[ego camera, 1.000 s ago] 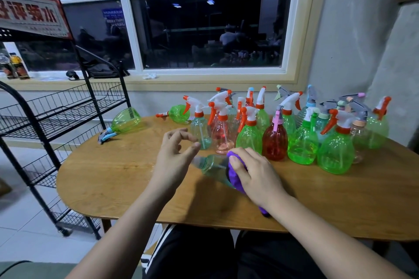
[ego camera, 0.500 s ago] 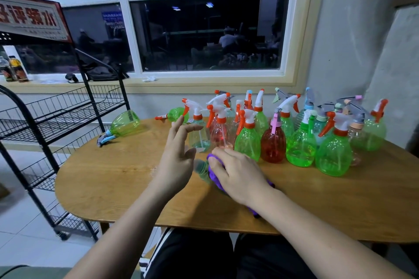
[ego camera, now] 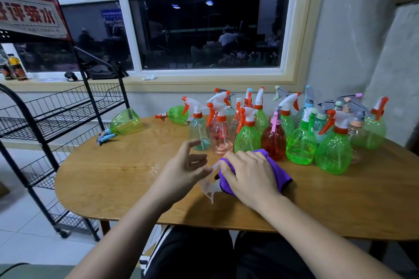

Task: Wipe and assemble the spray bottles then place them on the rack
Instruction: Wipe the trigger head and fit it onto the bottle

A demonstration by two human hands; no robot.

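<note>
Right hand (ego camera: 249,176) clenches a purple cloth (ego camera: 277,165) around a clear bottle (ego camera: 209,186), which is blurred and lies on the table (ego camera: 113,176) towards the near edge. Left hand (ego camera: 183,172) is released, fingers loosely curled, thumb at the bottle's end; contact cannot be confirmed. Behind, a cluster of spray bottles (ego camera: 247,138) stands upright, right of centre. A blue-headed green bottle (ego camera: 125,121) and an orange-headed green bottle (ego camera: 179,114) lie on their sides at the far left. The black wire rack (ego camera: 56,115) stands just beside the table, to the left.

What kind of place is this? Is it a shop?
Maybe a small shop or workroom, hard to say. A black wire rack with a red-lettered sign stands beside a wooden table crowded with spray bottles.
</note>
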